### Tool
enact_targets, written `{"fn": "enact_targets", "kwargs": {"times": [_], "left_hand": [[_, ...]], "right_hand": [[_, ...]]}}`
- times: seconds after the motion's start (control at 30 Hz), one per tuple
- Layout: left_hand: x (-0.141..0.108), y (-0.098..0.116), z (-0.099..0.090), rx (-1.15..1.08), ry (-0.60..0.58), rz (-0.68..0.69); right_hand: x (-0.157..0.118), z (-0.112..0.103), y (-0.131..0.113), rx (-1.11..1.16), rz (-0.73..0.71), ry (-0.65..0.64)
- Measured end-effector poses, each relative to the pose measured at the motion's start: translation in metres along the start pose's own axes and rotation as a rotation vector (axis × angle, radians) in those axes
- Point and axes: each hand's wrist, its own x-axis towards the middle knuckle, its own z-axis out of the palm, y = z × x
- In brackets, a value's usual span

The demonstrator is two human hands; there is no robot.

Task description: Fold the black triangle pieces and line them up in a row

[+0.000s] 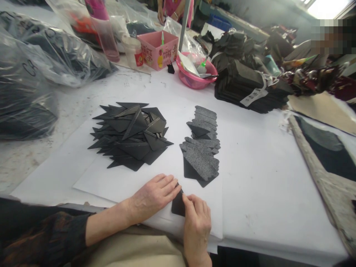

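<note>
A small flat black piece [178, 206], like leather or sheet material, lies at the front edge of the white paper between my two hands. My left hand [154, 194] comes in from the left, its fingers together and their tips holding the piece's upper corner; its thumb is hidden. At the piece's right edge, my right hand [197, 218] is closed, thumb and forefinger pinching it. A heap of pointed black pieces [130, 135] lies ahead on the left. To its right runs an overlapping row of pieces with speckled grey faces [201, 148], some plain black parts showing.
White paper [258, 178] covers the table. Plastic bags of dark material [25, 89] stand left. Along the back are a clear bottle [107, 40], a pink box [158, 50], a pink basin [196, 79] and tied dark stacks [247, 81]. Another person's hand [161, 15] shows behind.
</note>
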Motion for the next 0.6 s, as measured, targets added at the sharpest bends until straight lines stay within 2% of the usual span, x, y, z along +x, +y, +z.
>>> {"fn": "enact_targets", "kwargs": {"times": [0.2,0.37,0.6], "left_hand": [[0.001,0.005,0.005,0.026,-0.02,0.002],[0.005,0.003,0.007,-0.055,0.023,0.106],[0.008,0.008,0.001,-0.03,0.024,0.084]], "right_hand": [[-0.001,0.002,-0.002,-0.031,0.013,-0.017],[0.002,0.002,-0.004,-0.013,0.041,0.004],[-0.002,-0.011,0.009,0.122,0.029,0.071]]}}
